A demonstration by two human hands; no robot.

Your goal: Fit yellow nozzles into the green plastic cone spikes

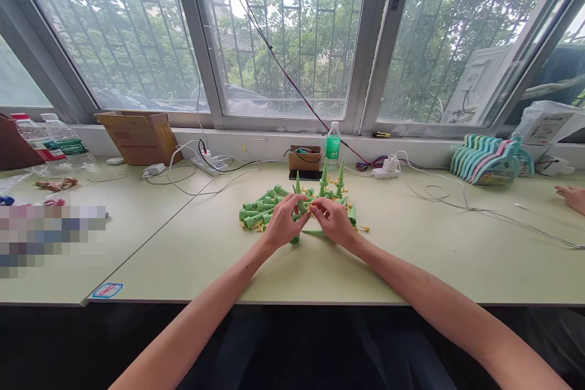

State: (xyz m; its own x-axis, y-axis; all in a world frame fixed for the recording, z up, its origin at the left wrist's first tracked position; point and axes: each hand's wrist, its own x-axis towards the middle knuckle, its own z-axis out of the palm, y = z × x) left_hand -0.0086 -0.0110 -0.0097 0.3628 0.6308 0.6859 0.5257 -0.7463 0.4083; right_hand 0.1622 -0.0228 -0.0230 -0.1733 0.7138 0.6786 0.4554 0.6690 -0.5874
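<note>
My left hand [286,221] is closed around a green plastic watering spike [299,203], partly covered by the fingers. Close beside it, my right hand [336,219] has thumb and fingertips pinched together near the spike; whatever lies between them is too small to make out. Left of and behind the hands is a pile of green tapered spikes [256,217] mixed with small yellow valve pieces [364,229]. A few spikes, such as one tall green spike [324,180], stand point up behind my right hand. Another green piece [295,240] lies under my left hand.
Behind the pile are a small brown box [305,158], a phone [305,175] and a green-labelled bottle [333,145]. Power strips [210,163] and cables run along the wall. Children's hangers [487,160] stand at right, near another person's hand [571,198]. A carton [137,137] is at left.
</note>
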